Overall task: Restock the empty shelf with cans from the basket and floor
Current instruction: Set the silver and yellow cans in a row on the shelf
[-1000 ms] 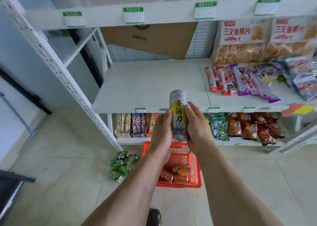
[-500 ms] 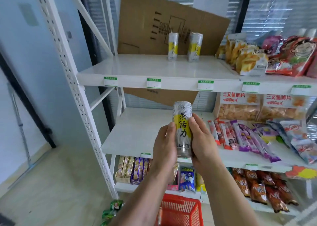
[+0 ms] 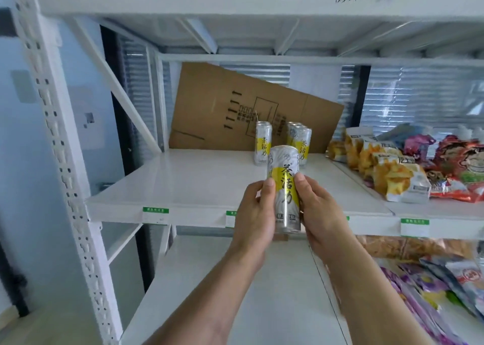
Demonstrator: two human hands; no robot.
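A person's two bare arms reach forward toward a white metal shelf; both hands hold one tall silver-and-yellow can upright between them, in front of the shelf's front edge. The left hand wraps the can's left side, thumb lying on its front; the right hand curls round its right side, thumb pressed on the yellow label. On the shelf, toward its back, stand more cans of the same kind: a single can upright to the left, and a tight group of cans just to its right; how many are in the group cannot be told. Behind them a flat sheet of brown cardboard leans, tilted, against the rear of the shelf. To the right of the shelf's bare stretch lie bags of snacks; green-topped price tags sit along the front edge.
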